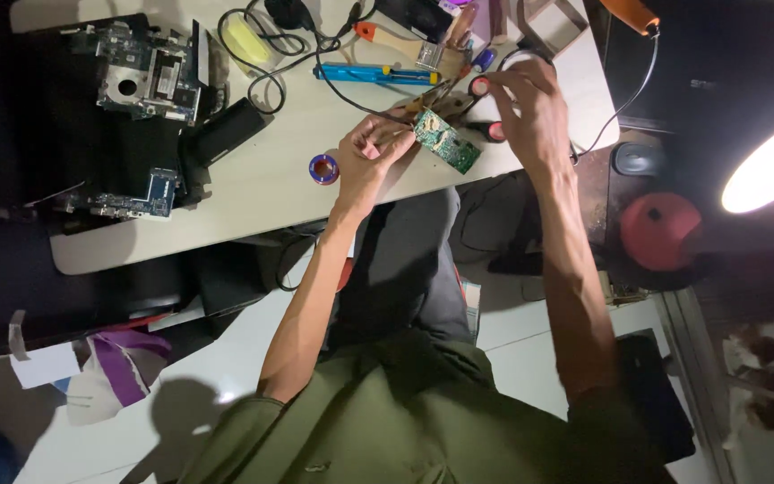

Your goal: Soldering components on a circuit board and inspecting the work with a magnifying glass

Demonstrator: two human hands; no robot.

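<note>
My left hand (369, 154) grips one end of a small green circuit board (448, 142) and holds it over the front edge of the white table (253, 193). My right hand (528, 106) is closed around a tool with red handles (480, 87), pliers or cutters by the look of it, with its tip near the board's far edge. A second red handle end (495, 132) shows under my right palm. What the tool's tip touches is hidden by my fingers.
A blue solder reel (323, 168) lies left of my left hand. A blue soldering iron (374, 73), black cables (266, 76), a yellow tape roll (245, 38) and laptop boards (147, 72) crowd the table's back. A bright lamp (770, 166) glares at right, near a red round object (660, 229).
</note>
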